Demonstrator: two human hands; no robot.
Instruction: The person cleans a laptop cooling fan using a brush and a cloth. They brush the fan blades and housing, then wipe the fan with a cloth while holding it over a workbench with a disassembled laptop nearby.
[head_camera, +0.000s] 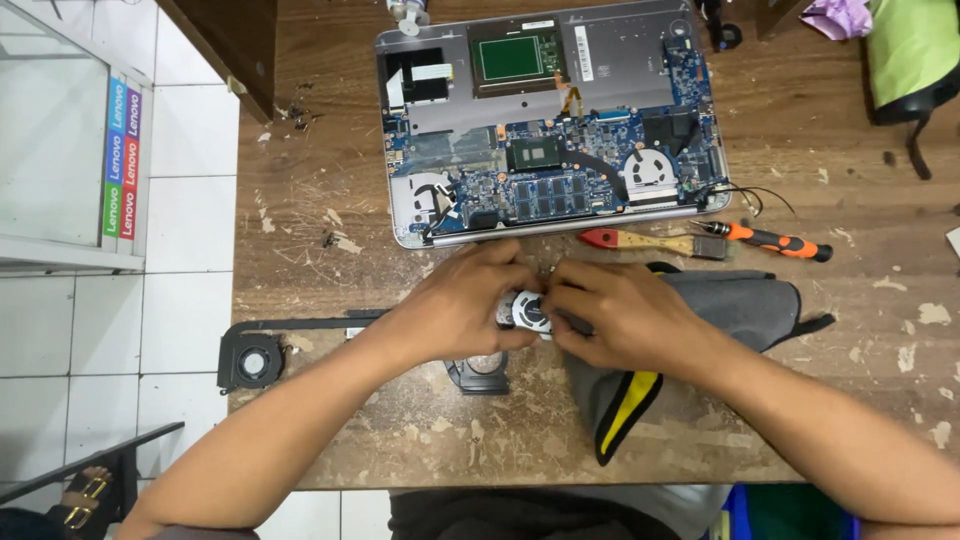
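Just below the laptop (548, 120), left hand (462, 303) and right hand (612, 316) pinch a silvery round fan (527, 309); its facing and axis are hidden.

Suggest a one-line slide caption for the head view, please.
Both hands, left hand and right hand, grip a small fan before an opened laptop.

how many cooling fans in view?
3: one held in both hands, one with its pipe at the table's left edge, one still in the laptop. More may be hidden.
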